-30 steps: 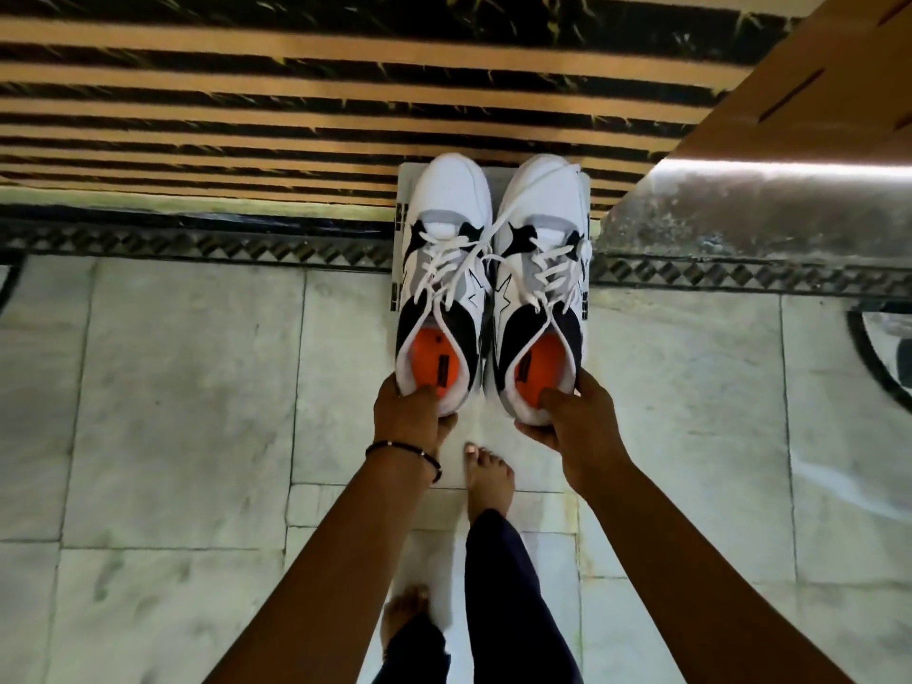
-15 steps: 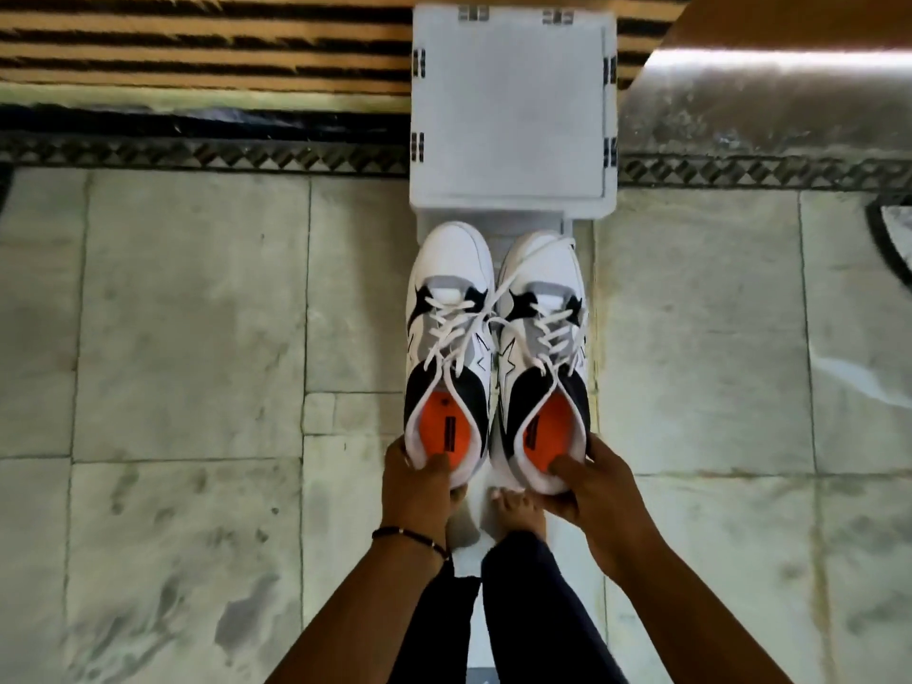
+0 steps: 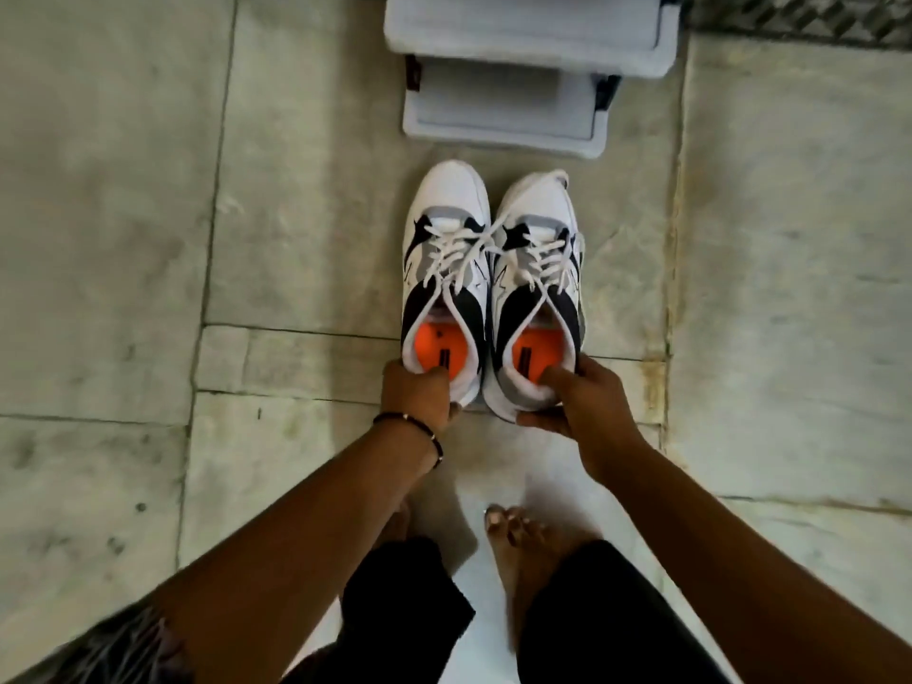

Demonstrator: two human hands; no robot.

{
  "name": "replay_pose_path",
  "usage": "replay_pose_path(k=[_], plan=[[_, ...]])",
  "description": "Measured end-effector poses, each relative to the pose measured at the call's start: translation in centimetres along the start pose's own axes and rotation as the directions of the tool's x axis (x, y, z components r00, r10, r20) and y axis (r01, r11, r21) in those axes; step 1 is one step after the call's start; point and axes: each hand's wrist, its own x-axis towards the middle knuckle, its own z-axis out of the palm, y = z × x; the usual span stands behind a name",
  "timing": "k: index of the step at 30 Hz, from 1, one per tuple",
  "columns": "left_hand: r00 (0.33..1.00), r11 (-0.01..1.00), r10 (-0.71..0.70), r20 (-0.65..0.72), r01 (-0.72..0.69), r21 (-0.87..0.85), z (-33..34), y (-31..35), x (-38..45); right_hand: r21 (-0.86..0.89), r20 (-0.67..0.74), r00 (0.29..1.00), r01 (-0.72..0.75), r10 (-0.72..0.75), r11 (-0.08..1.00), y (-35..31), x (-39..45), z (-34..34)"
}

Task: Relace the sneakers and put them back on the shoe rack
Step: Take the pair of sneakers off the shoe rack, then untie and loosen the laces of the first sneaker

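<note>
Two white, black and grey sneakers with orange insoles and white laces sit side by side, toes pointing away from me. My left hand (image 3: 418,393) grips the heel of the left sneaker (image 3: 446,269), fingers inside the collar. My right hand (image 3: 577,399) grips the heel of the right sneaker (image 3: 535,283) the same way. The white shoe rack (image 3: 503,106) stands just beyond the toes, its lower shelf showing under the top one. I cannot tell whether the soles touch the floor.
Pale marble floor tiles (image 3: 123,239) lie all around. My bare feet (image 3: 518,540) and dark trouser legs are below my arms. A dark patterned floor border (image 3: 799,12) runs at the top right.
Both sneakers, held by the heels, have come down and back from over the rack's top to in front of its lower shelf. My view has tilted down and closer.
</note>
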Motion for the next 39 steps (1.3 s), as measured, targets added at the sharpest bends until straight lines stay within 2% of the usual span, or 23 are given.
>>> replay_pose_path(k=[4,7,10,12,16,19,22,23,24,26,27,28,30,33,34,37,38,39], plan=[[0.997,0.974,0.083,0.004,-0.082,0.213,0.4,-1.4,3.0,-0.170,-0.040,0.988,0.140,-0.149,0.975,1.9,2.8,0.3],[0.966,0.892,0.252,0.057,-0.255,0.374,0.1,-2.2,4.0,-0.203,-0.066,0.971,0.211,-0.228,0.956,2.7,4.2,0.2],[0.855,0.761,0.469,0.220,-0.518,0.390,-0.8,-3.1,5.5,-0.161,-0.053,0.966,0.240,-0.252,0.957,3.7,5.2,0.1],[0.785,0.699,0.545,0.296,-0.620,0.358,-1.4,-3.4,6.2,-0.208,-0.037,0.960,0.263,-0.276,0.942,4.1,5.8,-0.2],[0.741,0.654,0.550,0.385,-0.669,0.353,-1.8,-3.5,7.2,-0.389,0.023,0.952,0.290,-0.305,0.875,3.4,6.5,-0.9],[0.749,0.616,0.522,0.408,-0.662,0.427,-2.5,-2.2,7.5,-0.425,0.005,0.971,0.219,-0.240,0.878,2.5,5.5,-0.8],[0.735,0.532,0.569,0.369,-0.671,0.517,-2.6,0.2,6.6,-0.418,-0.038,0.978,0.170,-0.205,0.892,1.6,4.5,-0.6],[0.706,0.480,0.607,0.365,-0.692,0.539,-2.7,1.0,6.3,-0.421,-0.054,0.965,0.212,-0.258,0.882,1.0,4.2,-0.9],[0.634,0.384,0.661,0.402,-0.745,0.544,-2.9,2.0,6.1,-0.439,-0.066,0.939,0.277,-0.338,0.855,-0.1,3.8,-1.3],[0.450,0.080,0.702,0.552,-0.820,0.567,-3.4,4.2,5.6,-0.490,-0.024,0.866,0.424,-0.499,0.761,-3.8,2.3,-2.0],[0.389,-0.074,0.663,0.640,-0.816,0.573,-3.7,5.4,5.7,-0.504,0.068,0.841,0.493,-0.536,0.709,-6.1,1.1,-2.1],[0.376,-0.165,0.606,0.701,-0.802,0.573,-4.1,6.3,6.1,-0.494,0.191,0.837,0.534,-0.513,0.686,-8.2,0.0,-1.9],[0.381,-0.180,0.567,0.730,-0.808,0.562,-4.2,8.0,6.4,-0.523,0.384,0.831,0.554,-0.402,0.648,-11.1,-0.9,-0.9],[0.391,-0.108,0.620,0.680,-0.816,0.568,-3.0,8.6,6.1,-0.675,0.418,0.878,0.472,-0.232,0.567,-11.7,0.9,2.5],[0.399,-0.097,0.627,0.669,-0.812,0.575,-2.5,8.5,6.4,-0.726,0.425,0.876,0.481,-0.229,0.492,-11.2,2.1,3.7],[0.378,-0.096,0.644,0.665,-0.822,0.561,-1.4,8.3,6.8,-0.835,0.508,0.782,0.551,-0.362,0.018,-10.1,4.5,5.4],[0.380,-0.083,0.636,0.671,-0.832,0.549,-1.2,8.4,6.9,-0.830,0.532,0.748,0.553,-0.396,-0.071,-9.8,4.7,5.6],[0.394,-0.042,0.624,0.675,-0.846,0.532,-1.0,8.4,6.9,-0.818,0.555,0.733,0.566,-0.393,-0.100,-9.3,4.8,5.6]])
